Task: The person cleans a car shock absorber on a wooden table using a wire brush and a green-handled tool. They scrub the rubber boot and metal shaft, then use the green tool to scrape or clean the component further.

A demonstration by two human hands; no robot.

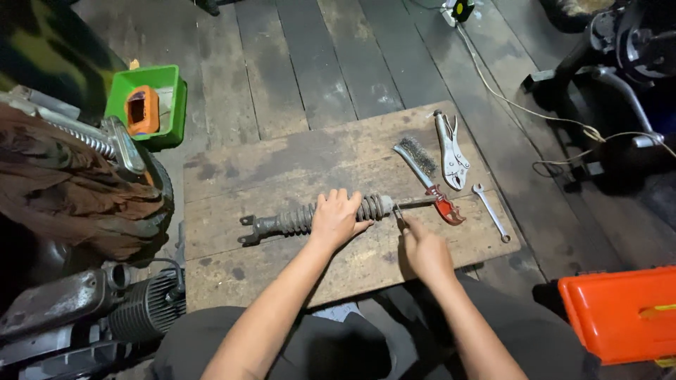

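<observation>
We are pinning the shock absorber (310,217) flat at mid-board (232,274), our left hand (338,219) clamped over its spring, while our right hand (422,246) is pinching a small tool at the rod end — probably loosening it. Next we likely need steady counter-pressure.
</observation>
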